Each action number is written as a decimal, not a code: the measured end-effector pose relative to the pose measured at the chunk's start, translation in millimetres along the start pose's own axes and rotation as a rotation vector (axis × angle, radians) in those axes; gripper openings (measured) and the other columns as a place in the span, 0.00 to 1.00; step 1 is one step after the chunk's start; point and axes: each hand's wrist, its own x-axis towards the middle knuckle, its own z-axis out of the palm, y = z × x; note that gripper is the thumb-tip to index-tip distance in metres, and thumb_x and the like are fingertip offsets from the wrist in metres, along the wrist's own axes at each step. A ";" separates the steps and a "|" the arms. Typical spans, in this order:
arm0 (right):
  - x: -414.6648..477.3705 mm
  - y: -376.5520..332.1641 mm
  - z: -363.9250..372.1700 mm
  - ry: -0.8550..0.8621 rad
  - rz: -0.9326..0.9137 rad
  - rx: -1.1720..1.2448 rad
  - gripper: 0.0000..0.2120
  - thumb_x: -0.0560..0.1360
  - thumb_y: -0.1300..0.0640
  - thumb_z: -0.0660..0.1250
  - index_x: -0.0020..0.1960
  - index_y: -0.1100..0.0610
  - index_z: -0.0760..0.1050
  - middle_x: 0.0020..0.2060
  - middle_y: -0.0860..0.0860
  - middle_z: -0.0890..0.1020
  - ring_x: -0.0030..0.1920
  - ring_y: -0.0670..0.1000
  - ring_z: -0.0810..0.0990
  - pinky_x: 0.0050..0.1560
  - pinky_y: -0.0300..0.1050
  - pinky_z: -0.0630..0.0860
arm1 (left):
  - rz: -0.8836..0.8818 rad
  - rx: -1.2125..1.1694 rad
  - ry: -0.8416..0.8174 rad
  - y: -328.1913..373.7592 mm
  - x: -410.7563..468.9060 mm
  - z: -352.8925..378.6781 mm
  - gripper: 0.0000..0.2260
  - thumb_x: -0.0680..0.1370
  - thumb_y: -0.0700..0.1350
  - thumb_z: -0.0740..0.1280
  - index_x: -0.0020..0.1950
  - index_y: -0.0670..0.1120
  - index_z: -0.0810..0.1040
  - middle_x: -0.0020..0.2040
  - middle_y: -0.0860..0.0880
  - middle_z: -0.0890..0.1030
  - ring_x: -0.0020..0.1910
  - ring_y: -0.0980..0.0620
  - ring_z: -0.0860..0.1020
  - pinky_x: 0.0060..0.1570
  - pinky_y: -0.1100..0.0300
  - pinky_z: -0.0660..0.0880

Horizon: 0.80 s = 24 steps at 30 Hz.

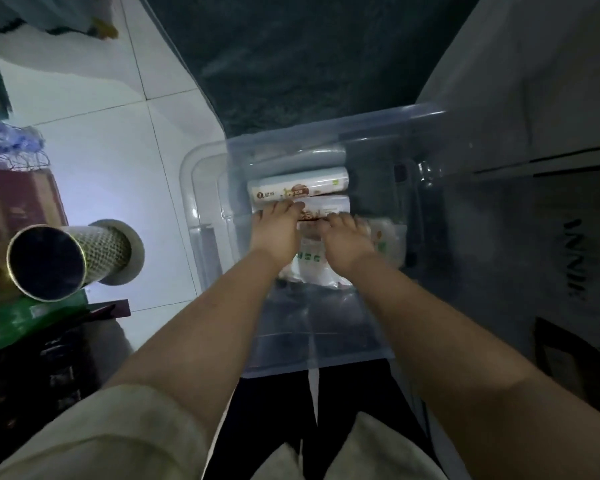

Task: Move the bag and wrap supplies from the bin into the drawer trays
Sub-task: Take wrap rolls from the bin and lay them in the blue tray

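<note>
Clear plastic bin on the floor, both hands down inside it. Three boxed rolls lie side by side near the far wall: a grey-blue roll at the back, a labelled roll next, and a second labelled roll nearest the hands. Left hand lies flat with fingers spread on that nearest roll's left end; right hand is curled down over its right end. Whether either has actually closed on it, cannot tell; fingertips are hidden. Under the wrists lie soft white bag packs with green print, touching the rolls.

Progress, as a judgement: early. Rolls and packs all sit in the bin, and no drawer tray shows in view, so nothing reads as moved yet. The whole transfer looks left to do.

Room: the bin's near half looks bare, open above, so a straight lift is free. Bin's left rim sits over white floor tile; a metal tube and stacked clutter crowd further left. A dark panel stands close along the right wall. Dim and blurred at right.
</note>
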 end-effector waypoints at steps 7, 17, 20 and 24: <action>20.8 1.6 25.8 0.068 0.031 -0.165 0.29 0.72 0.58 0.63 0.71 0.57 0.57 0.66 0.59 0.65 0.63 0.61 0.65 0.61 0.59 0.65 | 0.048 -0.068 -0.010 -8.3 33.3 24.1 0.25 0.74 0.39 0.62 0.72 0.50 0.68 0.70 0.47 0.71 0.67 0.44 0.67 0.66 0.51 0.65; -13.8 60.3 35.1 0.030 0.011 -0.012 0.26 0.66 0.68 0.66 0.63 0.57 0.64 0.61 0.58 0.72 0.60 0.60 0.68 0.62 0.53 0.64 | -0.041 0.149 -0.031 15.1 39.9 38.7 0.30 0.72 0.37 0.64 0.73 0.46 0.62 0.64 0.38 0.67 0.62 0.37 0.65 0.66 0.42 0.62; -21.5 74.7 37.5 0.079 0.027 0.007 0.23 0.68 0.67 0.64 0.62 0.58 0.68 0.58 0.58 0.75 0.58 0.60 0.70 0.61 0.52 0.62 | -0.065 0.116 0.023 20.8 34.7 47.1 0.28 0.72 0.37 0.65 0.71 0.47 0.63 0.64 0.40 0.69 0.63 0.39 0.66 0.66 0.44 0.63; -23.2 76.7 37.6 0.115 0.001 0.072 0.22 0.67 0.68 0.65 0.60 0.58 0.70 0.57 0.57 0.76 0.56 0.60 0.71 0.58 0.51 0.63 | -0.069 0.165 0.024 22.0 37.1 50.2 0.29 0.72 0.37 0.64 0.72 0.47 0.62 0.65 0.41 0.69 0.63 0.39 0.66 0.67 0.44 0.60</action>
